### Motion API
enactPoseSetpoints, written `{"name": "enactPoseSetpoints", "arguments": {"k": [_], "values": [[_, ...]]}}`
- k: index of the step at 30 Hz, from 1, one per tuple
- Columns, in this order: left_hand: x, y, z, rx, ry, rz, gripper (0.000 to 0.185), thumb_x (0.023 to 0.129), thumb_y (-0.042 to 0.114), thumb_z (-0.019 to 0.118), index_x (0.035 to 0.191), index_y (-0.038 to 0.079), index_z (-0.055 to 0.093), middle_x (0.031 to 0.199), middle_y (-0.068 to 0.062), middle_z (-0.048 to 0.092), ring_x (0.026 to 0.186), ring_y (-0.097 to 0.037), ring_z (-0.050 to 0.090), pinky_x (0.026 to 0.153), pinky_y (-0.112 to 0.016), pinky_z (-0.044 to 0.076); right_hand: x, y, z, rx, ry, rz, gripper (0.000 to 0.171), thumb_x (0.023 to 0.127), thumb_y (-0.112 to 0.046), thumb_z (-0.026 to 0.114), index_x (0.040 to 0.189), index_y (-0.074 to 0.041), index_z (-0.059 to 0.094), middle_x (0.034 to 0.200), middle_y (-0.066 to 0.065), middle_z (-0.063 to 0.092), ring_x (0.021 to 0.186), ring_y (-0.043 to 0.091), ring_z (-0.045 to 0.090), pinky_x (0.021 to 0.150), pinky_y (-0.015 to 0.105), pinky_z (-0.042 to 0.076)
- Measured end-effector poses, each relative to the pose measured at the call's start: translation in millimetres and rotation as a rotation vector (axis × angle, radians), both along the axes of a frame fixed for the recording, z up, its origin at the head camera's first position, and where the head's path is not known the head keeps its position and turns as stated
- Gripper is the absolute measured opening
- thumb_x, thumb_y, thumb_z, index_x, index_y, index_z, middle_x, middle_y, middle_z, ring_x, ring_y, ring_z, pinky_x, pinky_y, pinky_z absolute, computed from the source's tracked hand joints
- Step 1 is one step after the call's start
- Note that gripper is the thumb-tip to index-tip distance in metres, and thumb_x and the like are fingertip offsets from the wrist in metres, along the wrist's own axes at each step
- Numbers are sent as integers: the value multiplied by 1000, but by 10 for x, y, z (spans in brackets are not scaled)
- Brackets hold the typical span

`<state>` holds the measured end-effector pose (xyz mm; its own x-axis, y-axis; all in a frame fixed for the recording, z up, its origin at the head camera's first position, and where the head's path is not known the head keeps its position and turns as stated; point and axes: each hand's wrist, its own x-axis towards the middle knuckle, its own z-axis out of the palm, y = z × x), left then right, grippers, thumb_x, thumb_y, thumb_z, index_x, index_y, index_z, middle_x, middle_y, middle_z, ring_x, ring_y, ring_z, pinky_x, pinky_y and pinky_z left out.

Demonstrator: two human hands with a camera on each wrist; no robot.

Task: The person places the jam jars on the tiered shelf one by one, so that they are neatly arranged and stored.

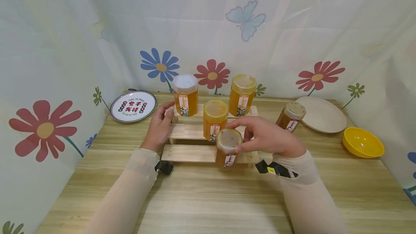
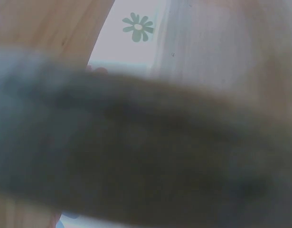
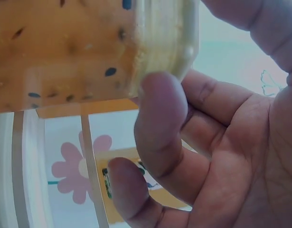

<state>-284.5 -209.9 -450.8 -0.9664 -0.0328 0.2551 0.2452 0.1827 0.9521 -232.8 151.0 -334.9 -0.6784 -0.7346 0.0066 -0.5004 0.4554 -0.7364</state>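
Your light wooden bench (image 1: pixel 208 205) carries a stepped wooden rack (image 1: pixel 191 143) holding amber honey jars. Your left hand (image 1: pixel 160 125) rests relaxed against the rack's left end, grasping nothing. Your right hand (image 1: pixel 264 136) pinches the small pale-lidded honey jar (image 1: pixel 227 147) at the rack's near step, right of centre.

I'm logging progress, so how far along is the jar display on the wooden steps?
Done: three honey jars stand on the stepped rack, two on top, one in the middle. In hand: the right hand grips a jar at the bottom step while the left hand steadies the rack. Left: one jar waits beside the beige plate.
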Motion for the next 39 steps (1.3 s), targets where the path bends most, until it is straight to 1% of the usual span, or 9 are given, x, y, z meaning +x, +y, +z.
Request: {"name": "enactPoseSetpoints", "arguments": {"k": [5,12,16,18,23,26,30,36,39], "values": [[4,11,26,8,-14,-2,43,115,23,43,155,8,47,164,-9,42,149,-22,37,126,-43,28,17,-42,-2,16,3,5,60,88,-18,88,142,-13,64,91,2,69,72,16,65,65,30,56],[80,54,176,22,-33,-14,42,115,13,41,154,-1,45,165,-17,40,151,-29,35,127,-47,27,42,-88,-14,16,-1,-8,61,88,-18,87,144,-11,62,94,2,68,72,16,64,66,31,56],[55,39,123,12,-11,-11,42,115,17,42,154,2,46,164,-13,42,152,-25,36,126,-45,27,59,-118,-1,29,-4,-17,63,88,-18,87,145,-13,62,90,1,67,71,17,64,65,30,56],[12,14,53,9,5,-9,42,115,20,43,153,3,47,164,-11,43,151,-22,36,126,-44,28,66,-133,2,25,2,-15,63,87,-18,88,145,-13,62,92,3,67,70,16,64,65,30,56],[-31,-6,-13,4,26,-4,41,115,22,44,151,4,49,161,-10,45,150,-21,38,126,-45,28,89,-173,-6,24,46,-8,63,86,-20,90,143,-13,63,105,4,67,68,14,62,64,29,56],[-26,-6,-11,10,28,-4,41,115,22,45,151,4,49,161,-10,46,149,-21,38,126,-45,28,101,-195,-9,37,61,-9,64,86,-22,90,144,-15,64,110,2,66,69,13,61,65,29,55],[-16,-5,3,17,25,-7,41,115,22,44,151,4,49,161,-10,46,150,-21,37,126,-44,28,113,-225,-13,31,70,2,64,87,-23,90,145,-17,64,106,0,66,67,13,59,63,28,54],[-4,1,14,15,17,-5,42,115,23,44,152,5,48,162,-10,45,148,-22,39,125,-45,29,133,-295,-45,2,76,45,61,90,-20,86,146,-14,62,93,-1,64,64,11,57,60,27,52],[-6,0,14,6,17,-2,42,115,24,45,152,5,48,162,-10,45,149,-21,38,126,-44,29,147,-325,-54,12,84,35,62,90,-21,86,147,-14,61,95,-2,65,67,11,57,62,27,53]]}}
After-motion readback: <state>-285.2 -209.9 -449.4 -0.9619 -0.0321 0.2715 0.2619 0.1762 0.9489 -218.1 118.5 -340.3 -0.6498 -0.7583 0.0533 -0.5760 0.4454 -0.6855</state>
